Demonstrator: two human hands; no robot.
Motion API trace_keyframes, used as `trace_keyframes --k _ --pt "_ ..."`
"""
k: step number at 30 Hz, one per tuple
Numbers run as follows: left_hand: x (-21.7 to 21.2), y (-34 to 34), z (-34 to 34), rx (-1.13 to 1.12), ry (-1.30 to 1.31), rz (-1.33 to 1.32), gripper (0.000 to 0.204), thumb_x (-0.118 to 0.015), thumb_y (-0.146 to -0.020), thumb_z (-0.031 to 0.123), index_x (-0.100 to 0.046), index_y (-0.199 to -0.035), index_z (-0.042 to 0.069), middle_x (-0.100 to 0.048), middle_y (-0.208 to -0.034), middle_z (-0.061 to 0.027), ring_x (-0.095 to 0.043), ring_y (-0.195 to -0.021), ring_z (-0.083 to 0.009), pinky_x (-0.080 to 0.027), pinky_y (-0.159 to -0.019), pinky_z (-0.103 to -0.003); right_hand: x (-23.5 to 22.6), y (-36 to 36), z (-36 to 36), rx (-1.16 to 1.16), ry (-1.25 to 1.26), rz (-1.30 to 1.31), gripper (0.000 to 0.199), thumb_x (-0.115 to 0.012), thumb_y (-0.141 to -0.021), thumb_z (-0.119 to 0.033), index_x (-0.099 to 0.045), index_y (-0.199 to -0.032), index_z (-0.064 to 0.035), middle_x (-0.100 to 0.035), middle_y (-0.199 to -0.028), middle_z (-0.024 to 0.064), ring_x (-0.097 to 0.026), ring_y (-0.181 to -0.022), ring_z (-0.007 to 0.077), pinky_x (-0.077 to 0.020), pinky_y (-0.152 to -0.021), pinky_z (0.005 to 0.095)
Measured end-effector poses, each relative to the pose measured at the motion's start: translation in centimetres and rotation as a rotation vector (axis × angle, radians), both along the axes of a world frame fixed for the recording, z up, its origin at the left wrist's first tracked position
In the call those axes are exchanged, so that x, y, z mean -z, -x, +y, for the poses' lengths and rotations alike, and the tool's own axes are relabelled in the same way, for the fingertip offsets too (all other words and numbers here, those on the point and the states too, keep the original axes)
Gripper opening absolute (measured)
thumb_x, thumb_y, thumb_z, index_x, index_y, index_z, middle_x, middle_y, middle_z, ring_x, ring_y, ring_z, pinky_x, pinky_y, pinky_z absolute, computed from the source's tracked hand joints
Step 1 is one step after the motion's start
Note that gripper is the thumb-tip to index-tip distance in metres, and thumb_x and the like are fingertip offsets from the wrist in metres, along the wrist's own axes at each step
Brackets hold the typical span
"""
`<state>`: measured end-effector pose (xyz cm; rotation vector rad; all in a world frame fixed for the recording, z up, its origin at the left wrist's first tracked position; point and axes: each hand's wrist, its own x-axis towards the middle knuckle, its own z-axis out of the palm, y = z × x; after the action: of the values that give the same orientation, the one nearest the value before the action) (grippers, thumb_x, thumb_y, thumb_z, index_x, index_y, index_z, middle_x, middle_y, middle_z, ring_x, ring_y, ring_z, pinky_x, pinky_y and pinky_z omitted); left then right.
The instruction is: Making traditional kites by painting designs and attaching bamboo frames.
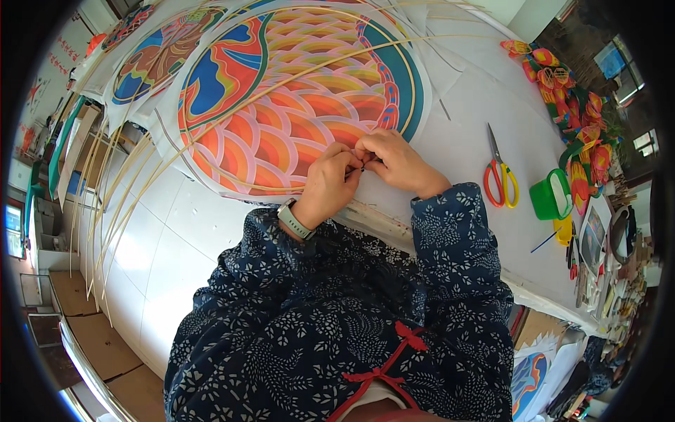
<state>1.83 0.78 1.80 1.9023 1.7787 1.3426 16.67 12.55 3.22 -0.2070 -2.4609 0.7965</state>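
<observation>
A large round kite sheet (pixel 295 105) printed with orange, pink and blue fish scales lies on the white table (pixel 478 119). Thin bamboo strips (pixel 281 77) curve across it. My left hand (pixel 330 184), with a watch on its wrist, and my right hand (pixel 394 162) meet at the sheet's near edge. Both pinch a thin dark strip (pixel 362 167) between their fingertips, right on the bamboo rim. What the fingertips hold beyond that is too small to tell.
Orange-handled scissors (pixel 499 176) lie right of my hands. A green cup (pixel 552 197) and a row of bright painted paper pieces (pixel 573 119) sit further right. More printed sheets (pixel 158 53) lie at upper left; long bamboo strips (pixel 112 204) hang off the table's left edge.
</observation>
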Motion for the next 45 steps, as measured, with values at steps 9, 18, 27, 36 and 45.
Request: trace_keyframes --k 9,18,27,36,45 --pt "-0.1 -1.3 0.1 -0.123 -0.033 0.023 0.01 -0.07 -0.072 0.001 -0.065 -0.08 0.001 -0.062 -0.091 -0.01 -0.064 -0.071 -0.0306 -0.051 -0.062 -0.038 0.3 0.1 0.4 0.013 -0.012 -0.007 0.027 -0.069 -0.073 0.001 -0.057 -0.096 -0.0064 -0.062 -0.092 0.0058 -0.058 -0.092 0.0252 -0.0432 -0.085 0.0367" --pt "0.0 -1.0 0.4 -0.135 -0.028 0.099 0.01 -0.072 -0.071 0.003 -0.065 -0.078 0.002 -0.062 -0.089 -0.0088 -0.063 -0.069 -0.0307 -0.05 -0.06 -0.039 0.5 0.1 0.4 0.01 0.006 0.018 0.028 -0.068 -0.073 0.003 -0.055 -0.097 -0.0043 -0.062 -0.09 0.0077 -0.061 -0.086 0.0256 -0.0461 -0.081 0.0359" --pt "-0.4 -1.6 0.6 -0.189 -0.031 0.185 0.011 -0.071 -0.069 0.005 -0.06 -0.072 0.004 -0.059 -0.084 -0.0089 -0.061 -0.067 -0.0307 -0.049 -0.058 -0.04 1.2 -0.4 1.5 -0.002 0.345 0.057 0.024 -0.054 -0.078 0.013 -0.054 -0.098 0.0 -0.06 -0.087 0.0094 -0.059 -0.076 0.0202 -0.0485 -0.069 0.0297" --pt "-0.3 -1.8 0.9 -0.227 -0.105 0.356 0.016 -0.072 -0.069 0.008 -0.057 -0.072 0.004 -0.055 -0.079 -0.0095 -0.06 -0.068 -0.0302 -0.048 -0.057 -0.041 0.9 -0.3 1.3 0.043 0.305 0.039 0.023 -0.049 -0.079 0.013 -0.055 -0.097 -0.0002 -0.058 -0.086 0.009 -0.055 -0.075 0.0178 -0.0471 -0.07 0.0287" --pt "-0.8 -1.7 0.7 -0.2 -0.079 0.367 0.019 -0.074 -0.074 0.012 -0.057 -0.074 0.003 -0.056 -0.08 -0.0105 -0.06 -0.069 -0.0313 -0.048 -0.058 -0.041 2.0 -0.2 2.2 0.223 0.129 0.235 0.017 -0.053 -0.081 0.01 -0.056 -0.094 -0.0016 -0.06 -0.086 0.0098 -0.059 -0.077 0.0212 -0.0474 -0.069 0.0299"
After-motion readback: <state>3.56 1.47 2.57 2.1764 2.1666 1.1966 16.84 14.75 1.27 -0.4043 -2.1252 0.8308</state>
